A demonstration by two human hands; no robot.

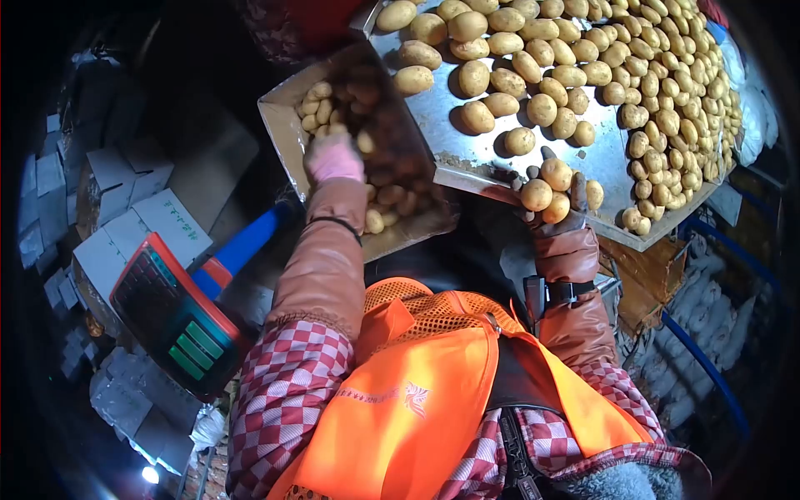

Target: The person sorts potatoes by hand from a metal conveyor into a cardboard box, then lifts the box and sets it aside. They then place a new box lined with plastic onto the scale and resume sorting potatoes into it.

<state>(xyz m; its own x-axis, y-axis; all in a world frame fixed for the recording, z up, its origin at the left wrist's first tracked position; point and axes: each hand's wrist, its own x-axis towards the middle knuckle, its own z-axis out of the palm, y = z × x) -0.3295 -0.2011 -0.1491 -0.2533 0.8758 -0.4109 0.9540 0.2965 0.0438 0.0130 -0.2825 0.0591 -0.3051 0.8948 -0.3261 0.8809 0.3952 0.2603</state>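
My left hand (336, 158), in a pink glove, reaches down into a cardboard box (287, 93) partly filled with potatoes (388, 196). Its fingers are blurred among the potatoes, so whether they grip one is hidden. At the near edge of a metal table (442, 133), my right hand (565, 218), in a dark, dirty glove, is closed around several potatoes (537, 195). Loose yellow potatoes (542, 109) lie on the metal surface beyond it, and a dense heap of potatoes (667, 92) covers the right side.
A scale display (179, 312) with a red rim and green readouts stands at left on a blue post (242, 250). Behind it are white cartons (171, 225). Blue rails (708, 358) and pale bundles (692, 333) lie at lower right. Another person's sleeve (275, 29) shows at the top.
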